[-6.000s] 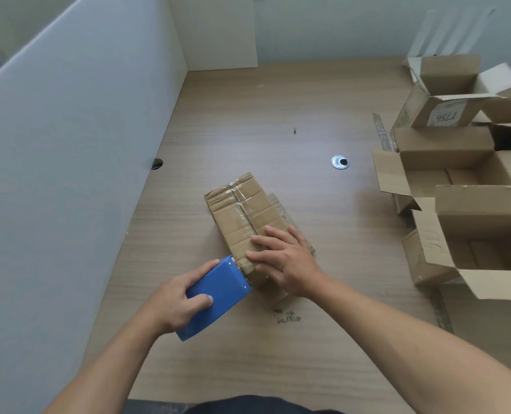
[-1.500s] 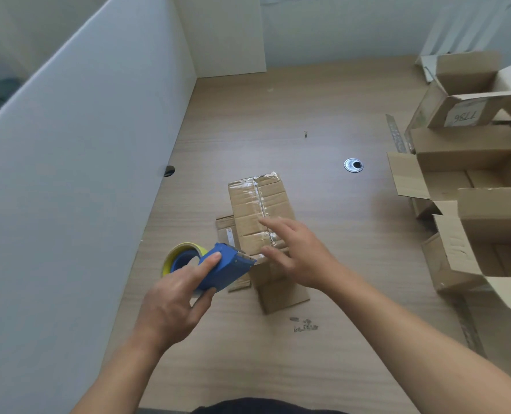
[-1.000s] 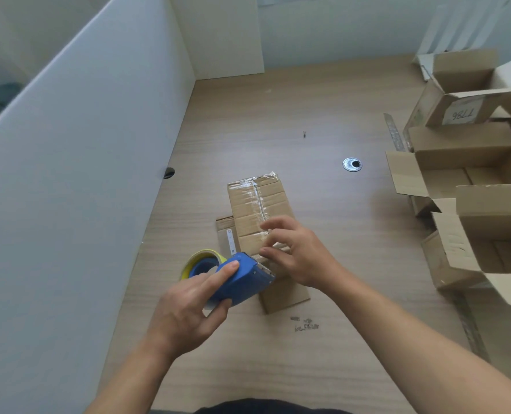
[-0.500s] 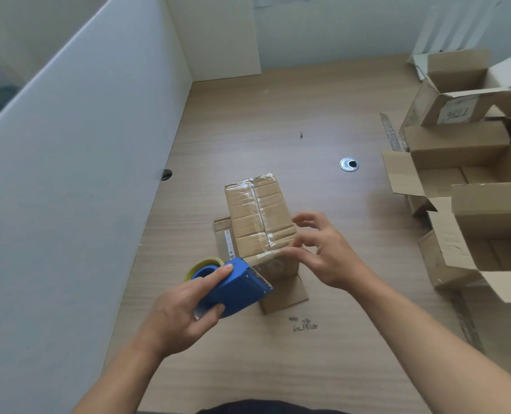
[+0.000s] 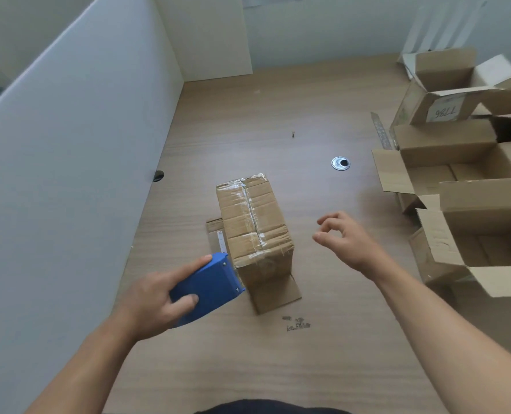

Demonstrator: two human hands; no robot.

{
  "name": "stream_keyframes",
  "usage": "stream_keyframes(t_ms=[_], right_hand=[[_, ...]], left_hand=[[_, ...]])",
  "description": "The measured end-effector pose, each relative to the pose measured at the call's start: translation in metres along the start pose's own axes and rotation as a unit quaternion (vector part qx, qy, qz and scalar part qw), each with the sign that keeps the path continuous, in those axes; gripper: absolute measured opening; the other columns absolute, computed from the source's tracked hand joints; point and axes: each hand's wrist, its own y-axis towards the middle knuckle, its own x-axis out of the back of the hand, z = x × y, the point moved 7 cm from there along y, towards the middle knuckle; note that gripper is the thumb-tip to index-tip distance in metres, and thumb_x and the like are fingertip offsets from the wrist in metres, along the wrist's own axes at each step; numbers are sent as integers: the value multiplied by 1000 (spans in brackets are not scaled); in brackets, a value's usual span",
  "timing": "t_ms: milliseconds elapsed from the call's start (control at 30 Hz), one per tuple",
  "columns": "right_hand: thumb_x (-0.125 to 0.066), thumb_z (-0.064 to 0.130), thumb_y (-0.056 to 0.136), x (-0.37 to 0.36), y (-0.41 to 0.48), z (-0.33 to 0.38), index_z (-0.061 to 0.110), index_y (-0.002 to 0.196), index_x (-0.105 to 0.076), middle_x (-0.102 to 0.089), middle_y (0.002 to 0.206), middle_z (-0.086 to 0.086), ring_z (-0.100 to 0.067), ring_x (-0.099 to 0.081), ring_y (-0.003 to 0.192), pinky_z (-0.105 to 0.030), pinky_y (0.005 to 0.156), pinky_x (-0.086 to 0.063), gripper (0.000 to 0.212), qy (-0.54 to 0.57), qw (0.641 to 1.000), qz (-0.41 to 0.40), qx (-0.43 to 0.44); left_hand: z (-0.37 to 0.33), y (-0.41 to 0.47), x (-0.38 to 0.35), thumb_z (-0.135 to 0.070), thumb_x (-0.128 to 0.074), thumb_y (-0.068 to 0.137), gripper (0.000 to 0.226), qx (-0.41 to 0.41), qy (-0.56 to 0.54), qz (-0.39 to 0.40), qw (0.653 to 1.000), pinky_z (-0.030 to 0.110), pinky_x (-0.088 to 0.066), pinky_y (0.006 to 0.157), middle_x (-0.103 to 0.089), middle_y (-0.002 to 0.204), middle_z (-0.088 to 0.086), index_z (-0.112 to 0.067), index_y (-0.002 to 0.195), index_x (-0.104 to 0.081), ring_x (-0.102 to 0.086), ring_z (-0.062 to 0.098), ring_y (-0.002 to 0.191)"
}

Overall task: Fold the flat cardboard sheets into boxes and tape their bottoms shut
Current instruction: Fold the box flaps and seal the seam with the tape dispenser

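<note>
left hand (image 5: 158, 297): gripping the blue tape dispenser (image 5: 209, 286) down at about 7 o'clock from the box (image 5: 254, 222), one finger stretching along its top edge

tape dispenser: nosing right up against the near end of the box, low on the left corner, touching it by the look of it

pen scribble (image 5: 296, 322): sitting on the table (image 5: 278, 369) just beyond the near flap, roughly 5 o'clock from the box

box: standing bottom-up around mid-table, clear tape running along the centre seam and folding over the near end, open flaps lying flat on the table at 6 and 9 o'clock

right hand (image 5: 347, 240): hovering out at 3 o'clock from the box, apart from it, fingers curling loosely, holding nothing

metal grommet (image 5: 340, 163): sitting in the tabletop at about 1 o'clock from the box, well apart

open boxes (image 5: 457, 162): piling up along the right edge from 2 to 4 o'clock, flaps sticking up, the far one showing an upside-down label reading T786

white partition (image 5: 69, 144): running along the left side, from 8 round to 11 o'clock
</note>
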Motion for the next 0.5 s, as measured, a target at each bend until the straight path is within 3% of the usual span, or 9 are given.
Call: stream_keyframes(t_ms=[200,400,500], right_hand=[[-66,25,90,-14,9,-14,18,69,-60,-55,109,1,-14,-55,83,-28,74,-38,23,16,998,-3,-62],[-66,44,90,-22,10,-10,14,74,-59,-52,104,1,-13,-53,96,-27,78,-36,35,-38,997,8,-66],[-65,45,91,-25,13,-11,16,68,-54,-51,99,-1,-16,-52,90,-28,74,-34,38,-66,995,1,-70]], left_hand=[[1,19,11,-43,-51,66,60,85,-36,48,995,27,-52,74,-68,99,-20,-74,117,-50,-61,3,84],[-2,27,10,-41,-49,64,59,142,-50,96,984,28,-51,79,-66,104,-27,-69,116,-55,-61,2,91],[-6,30,10,-41,-48,64,58,151,-43,104,982,28,-50,80,-66,104,-27,-68,114,-57,-59,0,93]])
